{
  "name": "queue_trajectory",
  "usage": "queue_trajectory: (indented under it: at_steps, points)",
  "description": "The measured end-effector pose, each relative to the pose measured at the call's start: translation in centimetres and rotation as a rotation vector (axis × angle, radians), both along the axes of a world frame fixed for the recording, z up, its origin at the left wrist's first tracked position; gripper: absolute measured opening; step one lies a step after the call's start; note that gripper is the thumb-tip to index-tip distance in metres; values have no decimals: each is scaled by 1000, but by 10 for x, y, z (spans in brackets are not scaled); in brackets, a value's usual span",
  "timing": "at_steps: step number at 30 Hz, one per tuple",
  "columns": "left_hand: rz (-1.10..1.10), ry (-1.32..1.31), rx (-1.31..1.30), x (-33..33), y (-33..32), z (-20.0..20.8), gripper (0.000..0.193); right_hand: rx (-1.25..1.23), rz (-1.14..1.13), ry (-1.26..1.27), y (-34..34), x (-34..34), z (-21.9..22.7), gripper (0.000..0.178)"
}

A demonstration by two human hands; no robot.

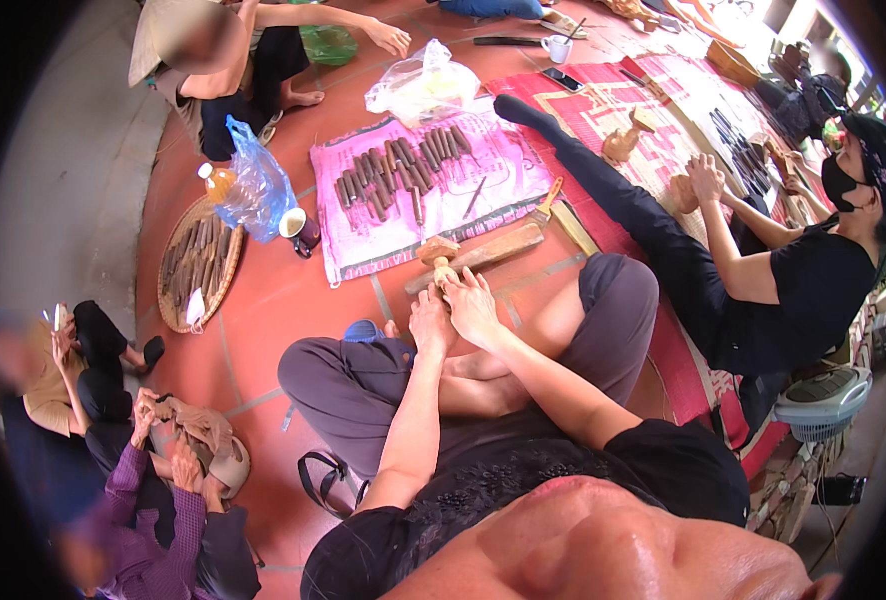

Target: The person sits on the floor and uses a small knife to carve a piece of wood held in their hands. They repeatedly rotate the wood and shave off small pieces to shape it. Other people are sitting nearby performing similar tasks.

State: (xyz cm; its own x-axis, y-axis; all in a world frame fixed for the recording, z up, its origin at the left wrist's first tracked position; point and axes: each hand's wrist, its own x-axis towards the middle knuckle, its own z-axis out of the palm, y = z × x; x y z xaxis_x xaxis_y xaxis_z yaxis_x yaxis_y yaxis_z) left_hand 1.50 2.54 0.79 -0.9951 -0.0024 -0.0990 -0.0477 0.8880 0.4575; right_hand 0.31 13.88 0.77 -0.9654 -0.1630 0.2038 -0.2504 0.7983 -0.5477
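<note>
In front of my crossed legs, a small carved wooden piece [444, 268] with a wide brown top and a paler, narrower body is held between my hands. My left hand [430, 322] is closed at its lower end. Beside it, my right hand [472, 308] is closed round it too, fingers pointing away from me. Right behind the carving lies a wooden beam [493, 252] on the tiles. A brush [550, 196] with a yellow handle lies past the beam's far end, near a short wooden bar [575, 230].
A pink sack [353, 262] bears rows of dark wooden-handled tools [388, 175]. To its left are a round wicker tray [225, 285], a cup [298, 228], a blue plastic bag [258, 190] and a bottle [219, 182]. A co-worker [753, 290] sits on the red mat [603, 100]; others sit left.
</note>
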Motion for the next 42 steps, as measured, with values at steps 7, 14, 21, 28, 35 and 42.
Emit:
queue_trajectory:
  at_steps: [7, 14, 21, 28, 35, 42]
  points:
    - [-8, 14, -49, 1, 10, 13, 81, -9, -19, -7, 1, -36, 5, 32]
    - [-22, 17, -40, 1, 0, 2, 68, 14, 23, 5, -2, -2, -1, 33]
    - [-14, 43, -40, 3, 11, 19, 57, 42, 13, -61, 5, -32, 0, 39]
    - [3, 26, -28, 2, 5, 9, 60, 42, 11, -19, 1, -5, -6, 37]
    - [-16, 5, -45, 1, 9, 12, 68, 27, -15, -36, 2, -27, 3, 36]
    - [-12, 18, -28, 3, 1, 6, 72, 32, 22, -53, 0, -9, 3, 36]
